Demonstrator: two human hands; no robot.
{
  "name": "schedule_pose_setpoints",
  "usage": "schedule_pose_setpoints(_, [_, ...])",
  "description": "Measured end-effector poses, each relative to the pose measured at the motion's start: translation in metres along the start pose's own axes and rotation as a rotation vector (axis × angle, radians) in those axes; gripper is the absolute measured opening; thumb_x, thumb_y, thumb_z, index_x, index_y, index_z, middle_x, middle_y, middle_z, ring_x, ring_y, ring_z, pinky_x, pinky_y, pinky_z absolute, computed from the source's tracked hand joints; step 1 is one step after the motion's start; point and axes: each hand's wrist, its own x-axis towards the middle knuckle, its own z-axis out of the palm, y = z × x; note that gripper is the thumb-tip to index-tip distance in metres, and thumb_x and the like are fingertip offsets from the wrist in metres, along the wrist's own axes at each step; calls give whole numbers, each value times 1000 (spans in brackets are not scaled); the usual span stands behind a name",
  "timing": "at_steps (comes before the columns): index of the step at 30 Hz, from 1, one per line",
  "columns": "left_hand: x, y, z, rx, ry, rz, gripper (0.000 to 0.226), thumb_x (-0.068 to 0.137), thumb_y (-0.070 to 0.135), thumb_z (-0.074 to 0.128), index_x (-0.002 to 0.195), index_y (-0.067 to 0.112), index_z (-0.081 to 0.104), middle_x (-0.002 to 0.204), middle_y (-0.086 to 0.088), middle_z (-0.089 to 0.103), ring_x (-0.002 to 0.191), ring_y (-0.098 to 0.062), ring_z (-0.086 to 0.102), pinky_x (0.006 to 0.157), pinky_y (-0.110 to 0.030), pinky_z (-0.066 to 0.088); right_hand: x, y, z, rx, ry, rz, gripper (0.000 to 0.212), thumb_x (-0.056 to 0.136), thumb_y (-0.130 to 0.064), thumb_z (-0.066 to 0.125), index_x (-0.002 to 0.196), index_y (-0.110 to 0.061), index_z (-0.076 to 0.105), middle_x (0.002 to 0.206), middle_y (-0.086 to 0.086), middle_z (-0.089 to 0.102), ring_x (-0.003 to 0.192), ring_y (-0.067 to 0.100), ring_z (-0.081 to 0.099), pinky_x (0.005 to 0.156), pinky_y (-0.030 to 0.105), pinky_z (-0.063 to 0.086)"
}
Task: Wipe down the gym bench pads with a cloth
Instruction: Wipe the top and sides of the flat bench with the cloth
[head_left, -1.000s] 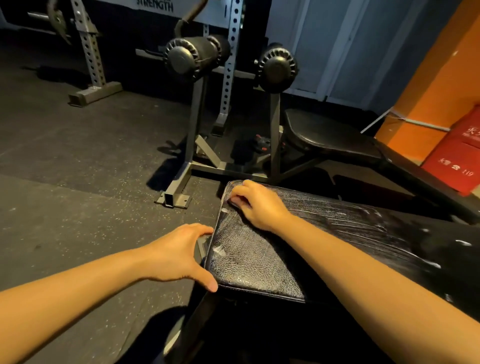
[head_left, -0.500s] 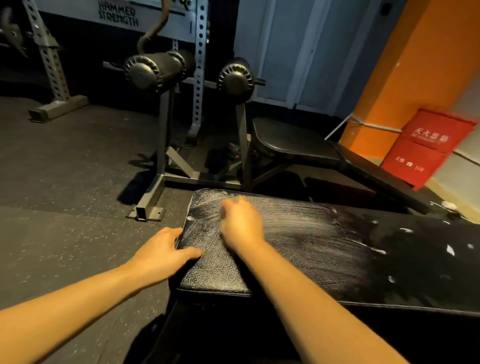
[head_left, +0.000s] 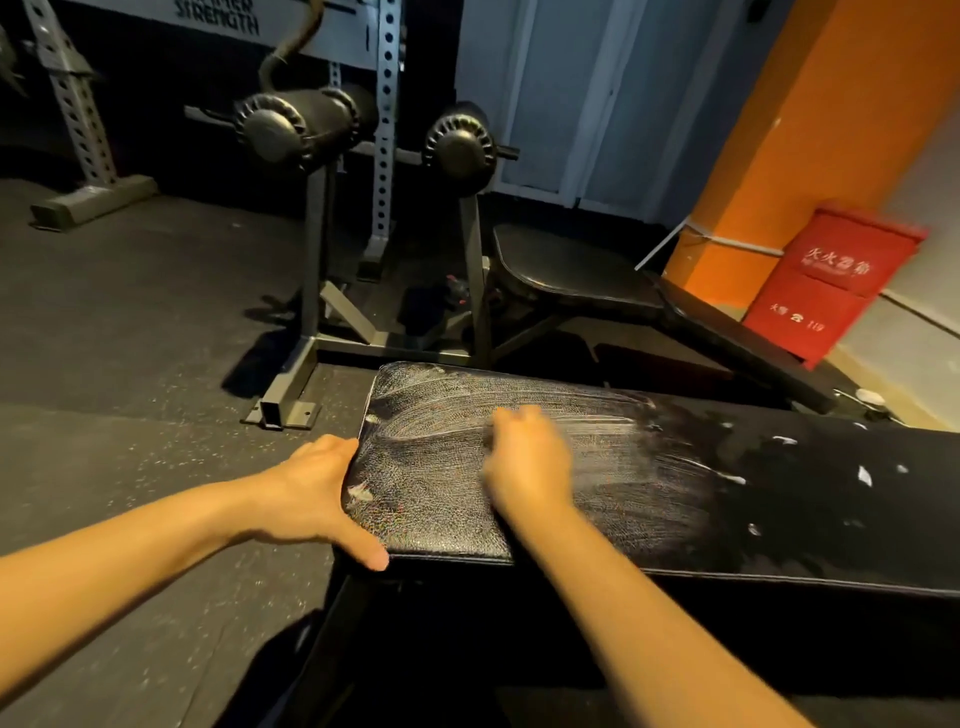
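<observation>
Nearest, two bare forearms reach in from the bottom edge. The left hand (head_left: 317, 493) grasps the left end of a long black bench pad of cracked, worn leather (head_left: 441, 525): its thumb lies along the near corner and its fingers bend down over the end edge. The right hand (head_left: 527, 462) rests on top of the pad, just right of the left hand. It is blurred, knuckles up and fingers bent towards the surface. Whether they clutch a cloth cannot be told.

The pad runs from the middle of the view off to the right. Pale streaky smears cover its top round the right hand, and small white flecks dot the darker right part.

Beyond lies a dark speckled rubber floor (head_left: 130, 338). On it stands a grey metal frame carrying two black ribbed roller pads (head_left: 291, 124), with a second black padded bench (head_left: 571, 270) beside it. Farthest right, a red box with white characters (head_left: 826, 280) leans at an orange pillar (head_left: 779, 130).
</observation>
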Motion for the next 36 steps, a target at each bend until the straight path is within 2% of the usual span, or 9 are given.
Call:
schedule_pose_setpoints(4, [-9,4,2,57,41,-19,118,30,86,82,132,37,47,131,11,47,129,-17,41,109,-37,41,-48,-63,-1,222,-177,-502,20,99,-24,57,117,-22,66,107,6,57,96,29,58,74,38,49])
schedule_pose_setpoints(6, [-12,6,5,45,68,-20,125,37,76,88,144,31,43,138,8,44,135,-21,38,113,-38,38,-49,-25,-7,195,-163,-542,19,101,-30,53,115,-28,65,105,3,57,94,29,60,73,40,50])
schedule_pose_setpoints(11, [-15,14,9,-22,126,-21,122,44,58,92,147,13,45,133,5,48,122,-11,39,104,-27,35,-18,126,-39,-87,20,258,19,95,-22,52,109,-22,64,111,9,59,104,36,63,80,42,53])
schedule_pose_setpoints(13, [-15,15,11,-15,132,-12,106,42,59,96,132,18,56,120,12,54,114,-8,46,95,-25,41,-26,115,-40,-126,60,385,25,94,-16,53,117,-14,62,118,16,57,107,38,61,82,42,51])
schedule_pose_setpoints(18, [-7,-5,22,-14,209,-14,106,24,89,83,114,40,60,112,14,65,108,-10,60,94,-37,55,-66,-35,-10,7,-86,-124,22,93,-15,60,115,-16,61,112,9,55,100,29,57,77,38,48])
schedule_pose_setpoints(21, [-8,-5,23,0,219,22,109,26,92,80,119,39,60,113,13,64,108,-11,59,96,-40,54,-82,-27,-14,61,-81,-292,22,93,-19,61,115,-21,65,108,8,56,96,30,59,74,36,45])
schedule_pose_setpoints(26, [-8,-3,23,12,206,15,119,26,93,78,127,33,58,120,7,57,114,-14,52,100,-39,50,-61,144,-44,-125,48,405,25,96,-24,52,118,-24,63,116,11,58,104,36,62,81,40,54])
schedule_pose_setpoints(28, [-8,-3,23,9,204,0,121,24,92,79,127,31,59,120,6,56,115,-15,51,101,-38,49,-61,151,-47,-154,74,494,28,94,-19,51,121,-20,60,121,14,58,105,37,62,82,41,55])
schedule_pose_setpoints(36, [-17,-3,32,-53,288,-1,124,32,90,80,138,31,55,130,10,56,125,-14,51,107,-39,46,-69,-53,-10,175,-118,-333,19,103,-29,50,119,-19,49,114,5,61,100,28,59,77,41,49])
